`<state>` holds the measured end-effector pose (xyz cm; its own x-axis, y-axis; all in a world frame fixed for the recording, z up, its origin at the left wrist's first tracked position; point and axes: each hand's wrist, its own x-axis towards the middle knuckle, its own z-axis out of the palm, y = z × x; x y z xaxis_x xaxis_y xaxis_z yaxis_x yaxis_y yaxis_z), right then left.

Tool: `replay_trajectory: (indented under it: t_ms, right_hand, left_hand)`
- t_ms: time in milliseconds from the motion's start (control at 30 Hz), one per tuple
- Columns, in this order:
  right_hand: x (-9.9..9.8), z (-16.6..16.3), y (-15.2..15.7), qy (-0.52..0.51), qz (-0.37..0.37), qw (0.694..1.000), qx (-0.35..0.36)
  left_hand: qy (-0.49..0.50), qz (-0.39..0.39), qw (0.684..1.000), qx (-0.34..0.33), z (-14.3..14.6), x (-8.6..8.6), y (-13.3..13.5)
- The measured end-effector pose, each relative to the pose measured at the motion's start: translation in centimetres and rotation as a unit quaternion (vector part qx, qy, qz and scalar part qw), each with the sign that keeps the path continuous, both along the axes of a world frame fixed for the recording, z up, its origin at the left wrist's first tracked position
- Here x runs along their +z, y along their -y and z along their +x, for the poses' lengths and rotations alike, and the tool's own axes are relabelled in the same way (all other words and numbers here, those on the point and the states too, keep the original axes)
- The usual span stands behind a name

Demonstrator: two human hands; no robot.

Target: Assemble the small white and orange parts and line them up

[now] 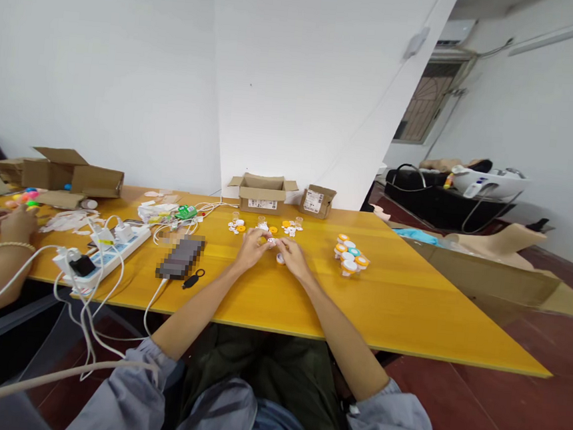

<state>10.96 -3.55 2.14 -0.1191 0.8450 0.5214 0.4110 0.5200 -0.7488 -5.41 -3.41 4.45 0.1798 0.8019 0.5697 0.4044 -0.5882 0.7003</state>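
Over the middle of the table, my left hand [250, 248] and my right hand [291, 255] are close together, fingers bent inward. Pinched between their fingertips is a small white piece with dark spots [271, 240], too small to name. A small white-topped tub [280, 258] stands just under my right hand, partly covered by it. Just beyond my hands lie orange lids [274, 230], white spotted pieces [292, 229] and small clear cups [299, 222]. Off to the right sits a cluster of small tubs [349, 266] with white, orange and teal lids.
An open cardboard box [263, 196] and a smaller box [316, 201] stand against the wall. On the left are a power strip [112, 260] with white cables, a blurred dark device [181, 257] and a black key fob [193, 279]. Another person's hands [17, 223] are at far left.
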Motion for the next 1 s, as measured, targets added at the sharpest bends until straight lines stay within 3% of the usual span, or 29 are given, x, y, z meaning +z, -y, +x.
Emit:
replay_trajectory:
  t_ms: [467,767,1000]
  right_hand:
    - [-0.3,0.0,0.1,0.032,0.006,0.999,-0.018]
    - [-0.8,0.3,-0.6,-0.01,-0.048,0.999,0.019]
    - [-0.4,0.1,-0.4,-0.003,-0.062,0.997,0.043]
  left_hand:
    - [-0.015,0.003,0.999,-0.036,0.2,0.2,0.6]
    - [-0.018,-0.031,0.998,-0.055,0.1,0.0,0.3]
    - [-0.089,0.005,0.995,-0.036,-0.5,0.1,0.0]
